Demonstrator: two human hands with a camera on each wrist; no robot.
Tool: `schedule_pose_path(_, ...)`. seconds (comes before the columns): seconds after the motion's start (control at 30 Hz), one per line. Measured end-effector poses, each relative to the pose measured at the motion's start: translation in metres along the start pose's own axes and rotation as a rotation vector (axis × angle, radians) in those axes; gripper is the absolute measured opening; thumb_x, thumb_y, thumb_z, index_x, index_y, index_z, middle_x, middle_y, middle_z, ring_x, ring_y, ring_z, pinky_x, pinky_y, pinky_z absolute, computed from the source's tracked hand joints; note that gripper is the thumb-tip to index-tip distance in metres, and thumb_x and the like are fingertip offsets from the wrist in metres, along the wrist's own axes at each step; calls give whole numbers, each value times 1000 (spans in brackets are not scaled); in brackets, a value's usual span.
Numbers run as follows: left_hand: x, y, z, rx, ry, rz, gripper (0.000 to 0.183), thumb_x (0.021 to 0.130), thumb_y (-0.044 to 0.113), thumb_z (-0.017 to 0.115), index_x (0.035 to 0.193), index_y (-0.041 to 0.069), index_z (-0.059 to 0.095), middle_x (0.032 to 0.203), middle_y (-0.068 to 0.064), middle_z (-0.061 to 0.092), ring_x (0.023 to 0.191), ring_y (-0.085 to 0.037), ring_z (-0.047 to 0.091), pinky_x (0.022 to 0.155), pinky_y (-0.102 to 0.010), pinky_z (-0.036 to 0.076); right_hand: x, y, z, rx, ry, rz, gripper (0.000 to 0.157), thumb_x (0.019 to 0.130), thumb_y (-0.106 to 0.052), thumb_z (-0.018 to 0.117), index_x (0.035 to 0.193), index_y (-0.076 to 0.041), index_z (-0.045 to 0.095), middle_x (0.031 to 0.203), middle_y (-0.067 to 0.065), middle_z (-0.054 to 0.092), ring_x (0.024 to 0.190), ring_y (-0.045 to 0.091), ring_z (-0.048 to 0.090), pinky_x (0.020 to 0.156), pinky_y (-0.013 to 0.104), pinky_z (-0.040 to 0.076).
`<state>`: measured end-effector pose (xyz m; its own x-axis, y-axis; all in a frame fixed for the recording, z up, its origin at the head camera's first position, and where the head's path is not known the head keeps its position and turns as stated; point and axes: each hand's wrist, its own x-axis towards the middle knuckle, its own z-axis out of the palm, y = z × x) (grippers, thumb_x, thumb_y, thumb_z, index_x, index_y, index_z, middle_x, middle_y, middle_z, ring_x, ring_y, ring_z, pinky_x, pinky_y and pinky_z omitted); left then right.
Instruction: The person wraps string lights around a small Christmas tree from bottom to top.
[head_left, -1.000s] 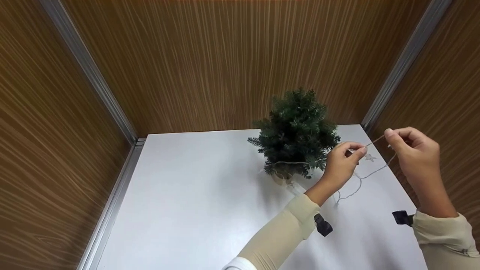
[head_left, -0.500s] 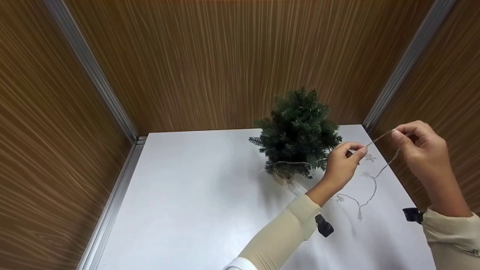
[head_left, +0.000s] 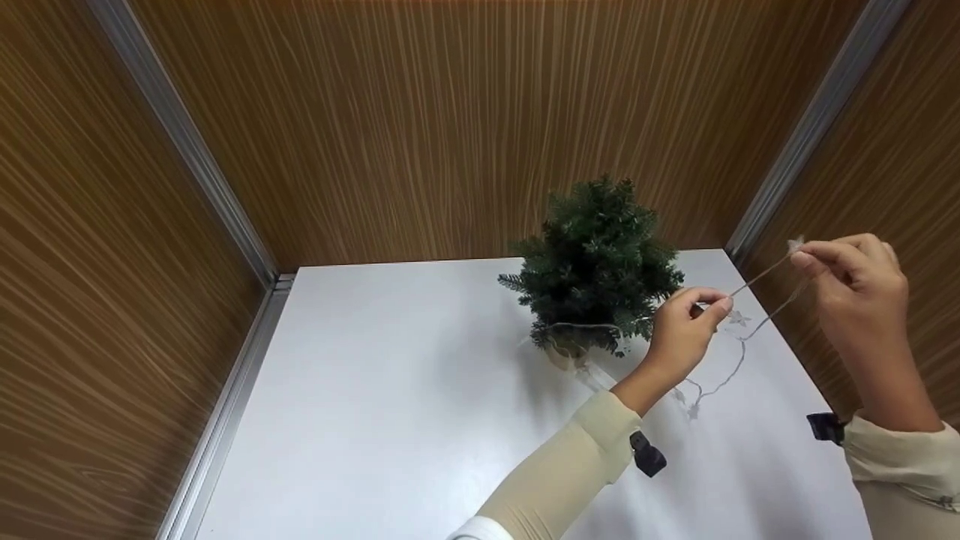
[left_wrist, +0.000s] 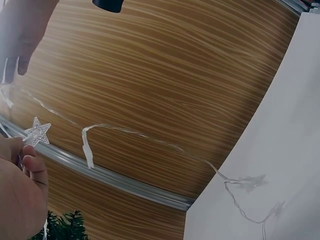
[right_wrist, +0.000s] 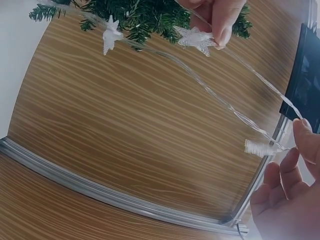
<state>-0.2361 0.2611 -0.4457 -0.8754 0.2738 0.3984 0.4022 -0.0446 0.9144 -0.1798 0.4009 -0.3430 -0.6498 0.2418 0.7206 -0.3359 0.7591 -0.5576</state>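
The left hand (head_left: 682, 326) and right hand (head_left: 862, 292) each close in a pinch on the star string (right_wrist: 230, 107), straight between them, near the tree (head_left: 600, 262) on the counter (head_left: 375, 375).

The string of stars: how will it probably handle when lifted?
Likely floppy: the string bends in loose curves near the right hand. Pulled, it probably straightens, as between that hand and the left hand. Its pointed stars may snag on the tree.

I see a white desk (head_left: 375, 420) before a wood-grain back wall (head_left: 420, 127), flanked by a left panel (head_left: 90, 315) and a right panel (head_left: 915, 165). A metal strip (head_left: 185, 135) lines the left corner; another strip (head_left: 812, 127) lines the right.
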Motion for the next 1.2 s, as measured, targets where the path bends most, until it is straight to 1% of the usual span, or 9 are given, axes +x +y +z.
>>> schedule_pose_path(0.2,0,-1,0,10,7,6,16,100,21,65,107,10,74,93,5,64,73,5,52,63,-12,48,-2,-1,3,58,12,13,10,91,3,70,98,10,74,91,-20,50,83,-1,49,71,10,38)
schedule_pose_path(0.33,-1,-1,1,10,2,-9,16,100,22,65,108,11,73,94,6,63,73,5,52,63,-12,49,-3,-1,5,89,-12,69,13,93,0,69,99,11,71,91,-13,51,80,-1,57,66,6,44)
schedule_pose_path(0.43,-2,-2,1,14,2,-19,16,100,23,65,108,11,73,94,6,62,72,5,52,62,-13,48,-3,0,5,95,-44,90,13,93,0,68,99,11,70,91,-10,51,78,0,58,64,6,45)
schedule_pose_path(0.53,-3,-4,2,25,3,-20,16,100,22,65,108,11,73,93,6,62,72,6,50,63,-12,47,-1,3,5,88,-89,55,10,92,7,67,100,10,71,93,-12,52,78,0,55,65,4,44)
schedule_pose_path(0.63,-4,-7,1,30,-1,-14,16,100,22,64,108,11,73,94,6,61,72,7,47,64,-12,46,1,5,5,81,-115,-17,14,89,14,65,101,9,72,96,-15,53,81,-1,53,70,3,44)
schedule_pose_path(0.77,-4,-10,1,22,-8,-12,16,101,21,64,108,10,72,95,6,62,73,8,48,64,-11,47,5,4,6,54,-40,-67,17,88,14,65,102,9,73,96,-20,56,84,-5,54,74,3,43)
schedule_pose_path(0.93,-5,-11,2,14,-2,-24,15,100,20,64,107,9,73,95,5,63,72,8,48,64,-11,47,13,-3,3,15,101,-44,14,89,11,65,101,11,73,97,-24,55,87,-8,54,78,3,43)
schedule_pose_path(1.1,-5,-9,3,14,5,-29,15,100,20,64,107,10,73,93,6,63,71,8,49,63,-11,48,18,-10,3,-6,171,76,16,88,1,73,101,11,72,90,-25,55,79,-12,55,72,5,43)
schedule_pose_path(1.2,-5,-8,3,19,6,-26,14,100,20,65,106,10,73,92,6,63,70,8,49,62,-11,47,20,-9,2,8,171,161,16,89,-6,75,98,7,73,83,-25,59,71,-11,57,65,6,44)
